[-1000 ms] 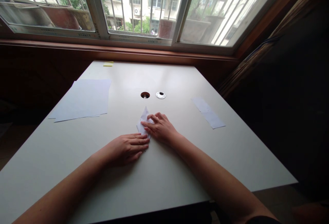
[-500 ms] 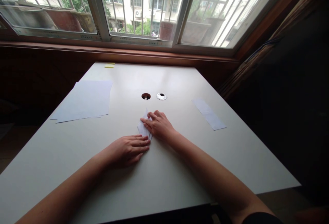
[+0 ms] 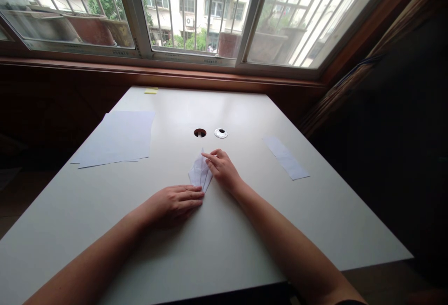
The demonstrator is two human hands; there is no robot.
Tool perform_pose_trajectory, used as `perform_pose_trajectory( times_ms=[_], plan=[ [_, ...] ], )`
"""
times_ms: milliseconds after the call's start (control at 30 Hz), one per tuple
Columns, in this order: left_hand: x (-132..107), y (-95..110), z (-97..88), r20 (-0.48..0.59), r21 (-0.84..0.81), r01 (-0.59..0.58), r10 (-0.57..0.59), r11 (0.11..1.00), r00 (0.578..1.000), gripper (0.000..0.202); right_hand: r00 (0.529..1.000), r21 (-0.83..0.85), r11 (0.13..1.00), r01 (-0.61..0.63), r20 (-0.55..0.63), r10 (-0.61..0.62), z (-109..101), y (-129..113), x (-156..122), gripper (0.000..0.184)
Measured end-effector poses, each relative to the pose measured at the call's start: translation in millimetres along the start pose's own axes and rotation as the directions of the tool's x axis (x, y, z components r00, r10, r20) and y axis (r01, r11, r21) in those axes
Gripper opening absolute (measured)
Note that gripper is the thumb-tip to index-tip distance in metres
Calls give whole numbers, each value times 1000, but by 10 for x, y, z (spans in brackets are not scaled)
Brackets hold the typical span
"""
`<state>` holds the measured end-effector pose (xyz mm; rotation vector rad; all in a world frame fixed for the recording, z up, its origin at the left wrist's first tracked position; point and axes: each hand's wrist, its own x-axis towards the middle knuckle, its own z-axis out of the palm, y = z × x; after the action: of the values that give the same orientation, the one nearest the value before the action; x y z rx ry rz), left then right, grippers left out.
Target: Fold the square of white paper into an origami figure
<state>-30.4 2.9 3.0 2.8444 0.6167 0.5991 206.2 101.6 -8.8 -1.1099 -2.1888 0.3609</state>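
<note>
A small folded sheet of white paper (image 3: 200,169) lies on the white table, its pointed tip facing the window and creases running down its middle. My left hand (image 3: 182,201) lies flat with fingers stretched out, the fingertips resting on the near end of the paper. At the paper's right edge is my right hand (image 3: 223,167), its index finger reaching toward the upper point. The thumb and other fingers of that hand are bent near the paper's edge; whether they pinch it I cannot make out.
White sheets (image 3: 121,137) lie at the table's left, with a yellow sticky pad (image 3: 151,91) at the far edge. Beyond the folded paper are a round cable hole (image 3: 199,133) and its metal cover (image 3: 220,133). A paper strip (image 3: 289,158) lies to the right.
My right hand has slid from the paper's middle to its right edge, so more of the folded paper shows. My left hand stays at the near end. The view has shifted slightly.
</note>
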Motion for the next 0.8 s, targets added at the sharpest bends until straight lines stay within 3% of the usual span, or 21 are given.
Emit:
perform_pose_trajectory(
  times_ms=[267,500,800],
  plan=[
    [31,31,-98,-65,-43,22,-25,999,998,31,999,44,998,-44,20,43,-30,-17,9,29],
    [21,2,-106,-131,37,123,-117,992,984,43,998,5,1000,-25,50,25,-38,-23,4,26],
    [7,-102,30,-12,168,194,-195,967,981,48,995,-29,1000,-5,98,8,-54,-57,2,23]
  ],
)
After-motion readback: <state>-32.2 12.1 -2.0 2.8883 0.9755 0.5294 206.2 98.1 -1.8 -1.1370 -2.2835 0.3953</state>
